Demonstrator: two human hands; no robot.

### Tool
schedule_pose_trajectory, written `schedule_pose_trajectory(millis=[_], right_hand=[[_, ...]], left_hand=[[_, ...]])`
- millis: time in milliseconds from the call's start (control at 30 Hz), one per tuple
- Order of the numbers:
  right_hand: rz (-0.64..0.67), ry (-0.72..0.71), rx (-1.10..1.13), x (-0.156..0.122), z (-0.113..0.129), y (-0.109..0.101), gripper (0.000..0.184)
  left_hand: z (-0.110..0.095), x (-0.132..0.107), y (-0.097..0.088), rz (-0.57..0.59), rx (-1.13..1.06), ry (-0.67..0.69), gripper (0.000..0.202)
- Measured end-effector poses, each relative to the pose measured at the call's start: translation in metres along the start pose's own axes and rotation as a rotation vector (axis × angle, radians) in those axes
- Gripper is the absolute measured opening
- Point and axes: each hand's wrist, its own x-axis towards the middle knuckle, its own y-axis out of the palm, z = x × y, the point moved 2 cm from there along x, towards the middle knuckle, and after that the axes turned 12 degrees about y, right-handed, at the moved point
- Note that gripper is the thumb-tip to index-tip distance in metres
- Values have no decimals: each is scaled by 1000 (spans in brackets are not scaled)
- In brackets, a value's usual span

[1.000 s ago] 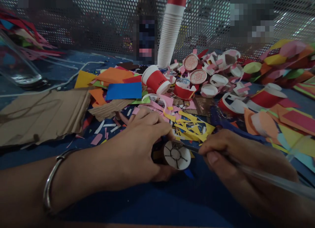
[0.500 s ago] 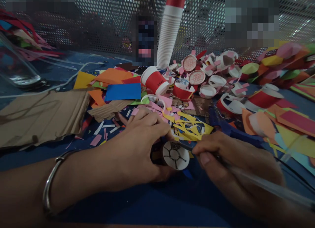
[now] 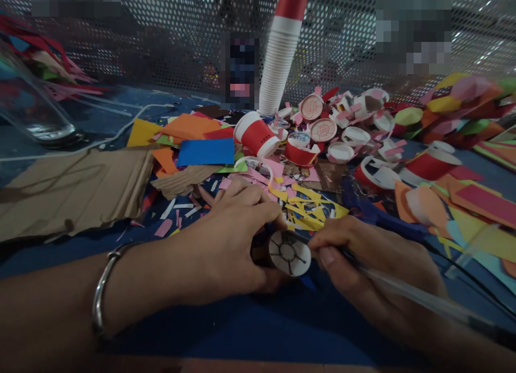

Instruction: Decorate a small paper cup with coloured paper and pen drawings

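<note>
My left hand (image 3: pixel 237 238) is closed around the side of a small paper cup base (image 3: pixel 296 264), thumb below and fingers above. Its round white face is tilted up toward me and bears a dark drawn ring with spokes. Pinched in my right hand (image 3: pixel 374 276) is a pen (image 3: pixel 419 295) with a clear barrel and a dark front end. The tip reaches the upper edge of the white face, where the lines look denser; exact contact is too dim to tell. A blue scrap (image 3: pixel 308 282) lies just under the cup base.
Yellow paper strips (image 3: pixel 310 203) lie beyond my hands, with a red-and-white paper cup (image 3: pixel 258 135) and cut cup pieces (image 3: pixel 322 130) behind. A tall cup stack (image 3: pixel 278 61) stands by the perforated metal screen (image 3: pixel 169 45). Cardboard (image 3: pixel 76 185) lies left, a glass (image 3: pixel 44 115) behind it.
The view has shifted slightly. The pen and my right hand have moved a little left over the cup base, which my left hand still holds.
</note>
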Motion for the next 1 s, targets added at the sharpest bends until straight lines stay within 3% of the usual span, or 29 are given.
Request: schedule_pose_trajectory(millis=[267, 433, 633, 867, 1000], right_hand=[[-24, -25, -59, -6, 4, -3, 19], [-89, -158, -83, -8, 7, -5, 22], [15, -39, -111, -2, 7, -11, 18], [-50, 105, -47, -1, 5, -22, 16], [22, 144, 42, 7, 4, -29, 14]], left_hand=[[1, -3, -1, -8, -30, 11, 40], [0, -2, -1, -1, -44, 7, 38], [-1, -3, -3, 4, -17, 22, 43], [-1, -3, -5, 25, -11, 18, 48], [-2, -2, -7, 58, -4, 38, 45]])
